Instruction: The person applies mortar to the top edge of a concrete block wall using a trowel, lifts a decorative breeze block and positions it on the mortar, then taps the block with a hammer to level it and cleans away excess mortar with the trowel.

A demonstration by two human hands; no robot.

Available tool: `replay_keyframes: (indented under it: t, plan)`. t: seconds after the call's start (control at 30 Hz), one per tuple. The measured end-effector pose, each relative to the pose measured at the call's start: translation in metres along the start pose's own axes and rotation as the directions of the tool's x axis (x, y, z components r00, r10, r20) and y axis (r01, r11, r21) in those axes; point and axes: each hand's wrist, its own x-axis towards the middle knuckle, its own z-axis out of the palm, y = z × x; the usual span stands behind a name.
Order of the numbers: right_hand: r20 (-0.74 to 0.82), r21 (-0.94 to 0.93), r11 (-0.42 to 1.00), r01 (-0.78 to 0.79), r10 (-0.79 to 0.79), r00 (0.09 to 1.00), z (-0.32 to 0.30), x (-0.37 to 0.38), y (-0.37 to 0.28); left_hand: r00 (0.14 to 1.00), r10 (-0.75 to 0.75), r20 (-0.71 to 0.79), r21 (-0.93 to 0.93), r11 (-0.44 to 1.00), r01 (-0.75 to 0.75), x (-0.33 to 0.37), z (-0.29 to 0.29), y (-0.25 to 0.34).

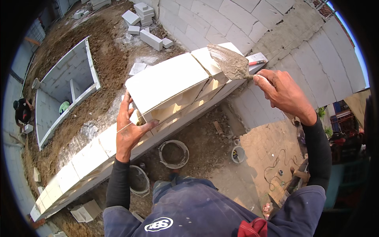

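My left hand (129, 132) cups the near end of a white block (167, 81) on top of a block wall (77, 164). Its fingers lie along the end face, and the thumb spreads toward the side facing me. A thin line crosses this hand. My right hand (285, 93) grips a trowel (231, 63) by its handle, which the fingers mostly hide. Grey mortar covers the blade, held over the wall's top just past the block. Beyond the blade, a tool with a red part (257, 62) lies on the wall.
Mortar buckets (188, 153) (148, 185) stand below, on my side of the wall. A smaller white bucket (237, 155) is farther right. A taller block wall (221, 19) rises ahead. Loose blocks (151, 40) lie on soil beyond. Far left, another person (23, 112) bends beside a block enclosure (59, 79).
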Motion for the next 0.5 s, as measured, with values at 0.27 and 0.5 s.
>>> replay_keyframes:
  t: [0.27, 0.5]
  plan:
    - [0.006, -0.029, 0.999, -0.013, 0.013, 1.000, -0.001, 0.023, 0.021, 0.997, -0.075, 0.036, -0.126, 0.989, 0.079, -0.002, 0.002, -0.005]
    - [-0.114, -0.041, 0.993, 0.115, -0.119, 0.986, 0.019, 0.040, 0.050, 0.990, -0.125, 0.073, -0.101, 0.986, 0.132, -0.003, -0.004, -0.009]
